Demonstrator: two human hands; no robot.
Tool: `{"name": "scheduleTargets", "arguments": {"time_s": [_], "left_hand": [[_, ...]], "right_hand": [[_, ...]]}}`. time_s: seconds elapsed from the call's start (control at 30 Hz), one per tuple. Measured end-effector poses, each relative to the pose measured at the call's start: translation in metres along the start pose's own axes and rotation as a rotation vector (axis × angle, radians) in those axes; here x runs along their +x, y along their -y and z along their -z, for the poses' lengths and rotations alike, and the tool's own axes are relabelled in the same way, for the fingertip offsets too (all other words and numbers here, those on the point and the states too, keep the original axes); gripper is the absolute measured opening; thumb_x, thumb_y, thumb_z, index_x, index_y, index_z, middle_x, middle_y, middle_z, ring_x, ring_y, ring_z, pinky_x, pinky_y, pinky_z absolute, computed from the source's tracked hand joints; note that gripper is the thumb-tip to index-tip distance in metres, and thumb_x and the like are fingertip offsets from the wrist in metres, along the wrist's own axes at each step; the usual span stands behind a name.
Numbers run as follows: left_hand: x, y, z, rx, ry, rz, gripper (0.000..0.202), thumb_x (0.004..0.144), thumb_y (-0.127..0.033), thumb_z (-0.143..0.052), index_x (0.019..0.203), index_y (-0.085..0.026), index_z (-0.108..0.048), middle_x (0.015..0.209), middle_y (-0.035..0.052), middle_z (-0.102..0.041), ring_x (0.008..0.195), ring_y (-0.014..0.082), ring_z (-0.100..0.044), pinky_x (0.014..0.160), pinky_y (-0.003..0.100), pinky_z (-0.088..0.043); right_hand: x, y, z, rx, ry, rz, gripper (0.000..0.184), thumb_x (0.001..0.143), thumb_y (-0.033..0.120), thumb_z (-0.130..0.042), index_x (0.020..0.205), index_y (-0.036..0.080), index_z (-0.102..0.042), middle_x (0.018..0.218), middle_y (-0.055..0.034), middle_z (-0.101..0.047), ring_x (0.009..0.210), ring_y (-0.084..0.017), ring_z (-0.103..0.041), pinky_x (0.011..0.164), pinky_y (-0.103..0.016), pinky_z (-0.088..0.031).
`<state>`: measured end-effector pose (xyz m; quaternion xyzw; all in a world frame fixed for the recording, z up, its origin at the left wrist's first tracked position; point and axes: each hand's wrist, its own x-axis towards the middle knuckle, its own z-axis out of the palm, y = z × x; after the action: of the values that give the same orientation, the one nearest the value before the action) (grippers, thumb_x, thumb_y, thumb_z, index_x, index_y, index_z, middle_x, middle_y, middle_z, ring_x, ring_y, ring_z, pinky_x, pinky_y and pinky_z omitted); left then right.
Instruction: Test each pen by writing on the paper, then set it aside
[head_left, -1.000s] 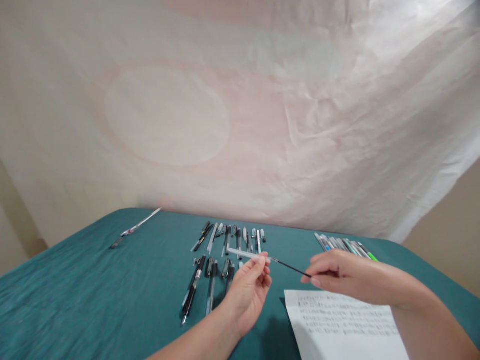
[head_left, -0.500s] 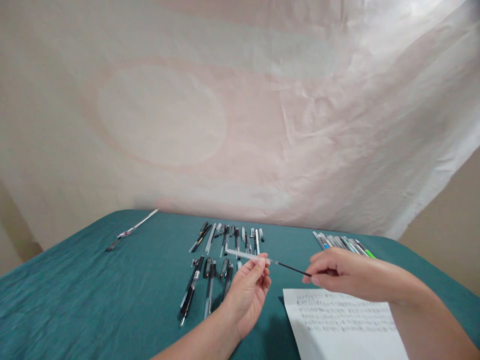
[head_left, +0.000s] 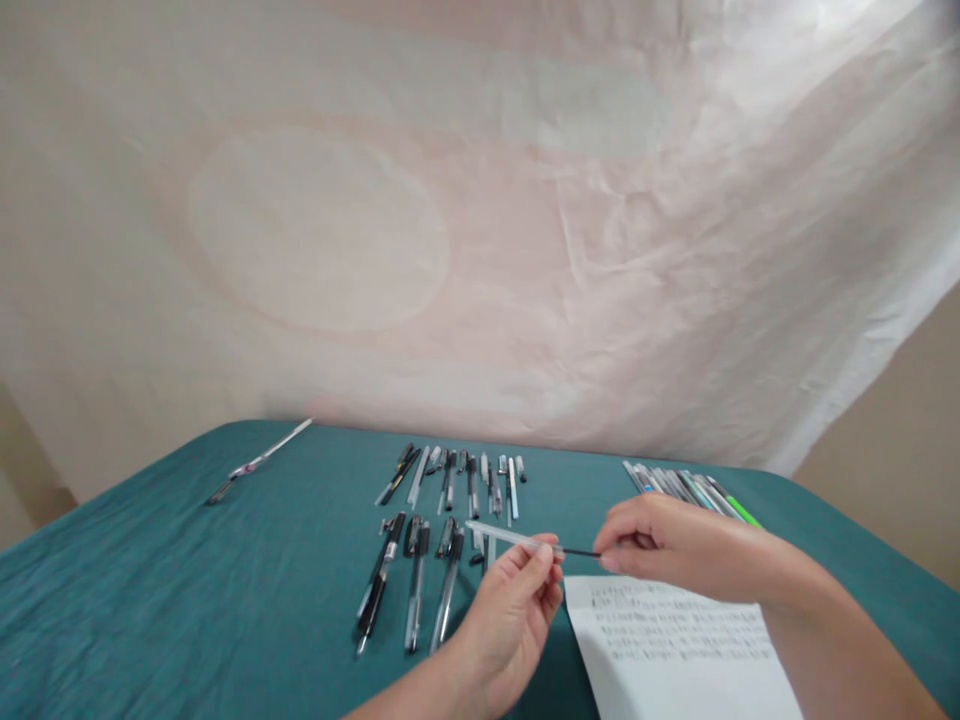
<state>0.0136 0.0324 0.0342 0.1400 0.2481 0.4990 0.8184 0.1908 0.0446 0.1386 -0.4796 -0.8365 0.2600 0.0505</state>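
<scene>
My left hand [head_left: 525, 600] pinches a clear pen barrel [head_left: 501, 534] between thumb and fingers, its far end pointing up and left. From the barrel's right end sticks a thin black pen refill [head_left: 581, 552], partly inside it. My right hand [head_left: 652, 540] is closed on the refill's outer end. Both hands are held above the table in front of me. Beneath and left of them lie capped and uncapped pens [head_left: 417, 590] in a near row, with loose caps beside them.
Green cloth [head_left: 187, 600] covers the table. A far row holds more pens and caps [head_left: 472, 485]. At right sit several refills or pens [head_left: 694, 490], one bright green. A handwritten paper sheet [head_left: 675, 660] lies below my right hand. A slender pen-like item [head_left: 259, 462] lies far left.
My hands have come closer together, the left one moving right and slightly down. More of the black refill is now inside the barrel, so a shorter length shows.
</scene>
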Motion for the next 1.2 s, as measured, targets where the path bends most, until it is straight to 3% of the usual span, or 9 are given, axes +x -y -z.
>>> {"name": "scheduleTargets", "arguments": {"time_s": [0.2, 0.33, 0.43, 0.53, 0.63, 0.77, 1.0, 1.1, 1.2], "left_hand": [[0.000, 0.005, 0.005, -0.042, 0.094, 0.038, 0.009, 0.080, -0.010, -0.060, 0.089, -0.011, -0.058, 0.074, 0.0036, -0.059, 0.065, 0.0072, -0.058, 0.065, 0.017, -0.048], [0.001, 0.003, 0.007, -0.021, 0.075, -0.045, 0.013, 0.079, -0.013, -0.063, 0.090, -0.013, -0.057, 0.081, 0.0040, -0.062, 0.067, 0.0076, -0.058, 0.068, 0.018, -0.048], [0.003, 0.005, 0.010, 0.001, 0.077, -0.061, 0.014, 0.079, -0.015, -0.064, 0.090, -0.014, -0.055, 0.085, 0.0047, -0.063, 0.069, 0.0077, -0.058, 0.069, 0.019, -0.047], [0.003, 0.008, 0.015, 0.009, 0.100, -0.051, 0.015, 0.079, -0.017, -0.063, 0.091, -0.014, -0.055, 0.087, 0.0047, -0.063, 0.070, 0.0071, -0.058, 0.070, 0.019, -0.046], [0.002, 0.009, 0.017, 0.014, 0.112, -0.037, 0.015, 0.079, -0.018, -0.064, 0.090, -0.014, -0.055, 0.086, 0.0045, -0.063, 0.069, 0.0064, -0.057, 0.071, 0.018, -0.045], [0.001, 0.011, 0.017, 0.030, 0.115, 0.000, 0.019, 0.075, -0.018, -0.068, 0.089, -0.014, -0.056, 0.084, 0.0038, -0.064, 0.065, 0.0051, -0.056, 0.068, 0.017, -0.044], [0.002, 0.014, 0.019, 0.047, 0.151, 0.005, 0.020, 0.074, -0.018, -0.069, 0.089, -0.013, -0.057, 0.083, 0.0044, -0.064, 0.064, 0.0055, -0.055, 0.066, 0.017, -0.042], [0.002, 0.014, 0.019, 0.060, 0.142, 0.006, 0.019, 0.075, -0.018, -0.068, 0.090, -0.013, -0.057, 0.084, 0.0045, -0.064, 0.066, 0.0059, -0.055, 0.067, 0.018, -0.042], [0.001, 0.014, 0.019, 0.072, 0.131, -0.003, 0.017, 0.077, -0.018, -0.066, 0.089, -0.013, -0.057, 0.085, 0.0049, -0.064, 0.067, 0.0066, -0.055, 0.068, 0.018, -0.042]], "right_hand": [[0.008, 0.008, -0.008, 0.084, -0.099, -0.030, 0.020, 0.078, 0.036, -0.056, 0.088, 0.020, -0.063, 0.058, 0.0035, -0.054, 0.052, -0.009, -0.046, 0.046, -0.018, -0.032], [0.019, -0.013, -0.006, 0.162, -0.181, -0.055, 0.030, 0.083, 0.043, -0.047, 0.086, 0.017, -0.062, 0.063, 0.0007, -0.058, 0.055, -0.010, -0.050, 0.048, -0.019, -0.037], [0.044, -0.040, -0.014, 0.138, -0.224, -0.087, 0.033, 0.085, 0.040, -0.042, 0.085, 0.015, -0.063, 0.068, -0.0025, -0.062, 0.055, -0.012, -0.054, 0.049, -0.020, -0.041], [0.082, -0.062, -0.031, -0.080, -0.235, -0.085, 0.029, 0.083, 0.030, -0.046, 0.101, 0.016, -0.064, 0.079, -0.0049, -0.068, 0.067, -0.016, -0.061, 0.061, -0.024, -0.045], [0.117, -0.072, -0.048, -0.188, -0.289, -0.106, 0.033, 0.080, 0.020, -0.049, 0.111, 0.017, -0.061, 0.092, -0.0085, -0.067, 0.084, -0.020, -0.061, 0.077, -0.028, -0.042], [0.142, -0.075, -0.061, -0.283, -0.311, -0.124, 0.033, 0.082, 0.015, -0.046, 0.112, 0.019, -0.059, 0.099, -0.0099, -0.061, 0.091, -0.021, -0.059, 0.081, -0.029, -0.039], [0.140, -0.077, -0.064, -0.350, -0.309, -0.096, 0.019, 0.083, 0.016, -0.048, 0.093, 0.019, -0.064, 0.093, -0.0070, -0.059, 0.088, -0.018, -0.058, 0.079, -0.026, -0.039], [0.126, -0.079, -0.065, -0.351, -0.334, -0.100, 0.016, 0.082, 0.012, -0.047, 0.085, 0.016, -0.063, 0.087, -0.0076, -0.060, 0.082, -0.018, -0.059, 0.076, -0.026, -0.040], [0.103, -0.078, -0.067, -0.341, -0.366, -0.107, 0.016, 0.080, 0.011, -0.048, 0.090, 0.016, -0.060, 0.089, -0.0077, -0.060, 0.081, -0.018, -0.059, 0.074, -0.027, -0.042]]}}
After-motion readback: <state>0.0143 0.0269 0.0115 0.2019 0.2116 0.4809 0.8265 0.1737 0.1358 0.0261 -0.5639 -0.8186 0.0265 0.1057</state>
